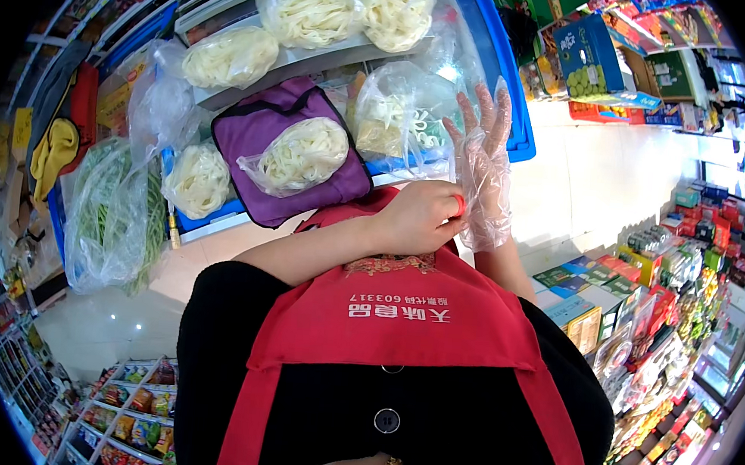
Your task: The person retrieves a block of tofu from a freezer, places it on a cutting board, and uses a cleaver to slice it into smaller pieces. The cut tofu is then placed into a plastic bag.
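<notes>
My right hand [485, 156] wears a clear plastic disposable glove, its fingers spread and pointing up the view. Bare, my left hand [424, 215] has its fingers pinched on the glove near the right hand's palm. A red band shows on one left finger. Left of the hands, a clear bag of flat white noodles [303, 153] lies on a purple cloth bag with black trim [243, 142]. More bagged noodles [230, 57] sit above it, and another bag [198, 180] is at its left. A clear bag with pale food [387, 120] lies close to the gloved hand.
A blue-edged chest freezer [510, 67] stands before me. Green beans in a plastic bag [111, 221] and a yellow cloth [54, 149] are at the left. Stacked boxes [592, 293] stand at the right, a blue fruit carton [592, 60] at the upper right, and snack shelves [133, 410] at the lower left.
</notes>
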{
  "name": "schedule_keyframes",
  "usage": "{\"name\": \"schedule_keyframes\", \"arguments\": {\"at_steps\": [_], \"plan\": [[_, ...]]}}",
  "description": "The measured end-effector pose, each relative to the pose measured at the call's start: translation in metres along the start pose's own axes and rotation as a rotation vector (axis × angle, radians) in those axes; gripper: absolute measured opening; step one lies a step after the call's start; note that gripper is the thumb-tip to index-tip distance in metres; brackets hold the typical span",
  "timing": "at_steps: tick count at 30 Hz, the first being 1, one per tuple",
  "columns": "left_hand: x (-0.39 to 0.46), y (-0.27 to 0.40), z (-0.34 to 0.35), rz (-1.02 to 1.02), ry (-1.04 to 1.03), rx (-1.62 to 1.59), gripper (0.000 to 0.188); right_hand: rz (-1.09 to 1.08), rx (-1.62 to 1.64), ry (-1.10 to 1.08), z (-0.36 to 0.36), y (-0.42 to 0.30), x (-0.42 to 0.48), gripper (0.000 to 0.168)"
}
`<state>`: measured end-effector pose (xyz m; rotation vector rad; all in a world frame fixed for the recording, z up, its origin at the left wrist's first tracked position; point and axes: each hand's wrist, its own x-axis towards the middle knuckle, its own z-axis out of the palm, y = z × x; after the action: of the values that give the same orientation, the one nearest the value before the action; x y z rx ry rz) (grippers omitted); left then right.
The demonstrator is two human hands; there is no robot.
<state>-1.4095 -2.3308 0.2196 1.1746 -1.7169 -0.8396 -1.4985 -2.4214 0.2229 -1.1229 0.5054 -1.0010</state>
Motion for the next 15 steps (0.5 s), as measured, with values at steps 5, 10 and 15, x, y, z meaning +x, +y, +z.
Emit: {"name": "schedule_keyframes", "arguments": {"at_steps": [5,10,15], "plan": [[0.014,-0.016,0.001,-0.319,0.110,0.275,0.026,0.250,-0.361,0.311,-0.055,0.026,0.002,0.023],[0.007,-0.103,0.001,-0.659,0.382,0.623,0.050,0.188,-1.140,-0.222,-0.073,0.072,0.024,0.024],[0.009,-0.111,-0.049,-0.895,0.556,-0.713,0.024,0.538,-1.633,-0.565,-0.117,0.153,0.063,0.022]]}}
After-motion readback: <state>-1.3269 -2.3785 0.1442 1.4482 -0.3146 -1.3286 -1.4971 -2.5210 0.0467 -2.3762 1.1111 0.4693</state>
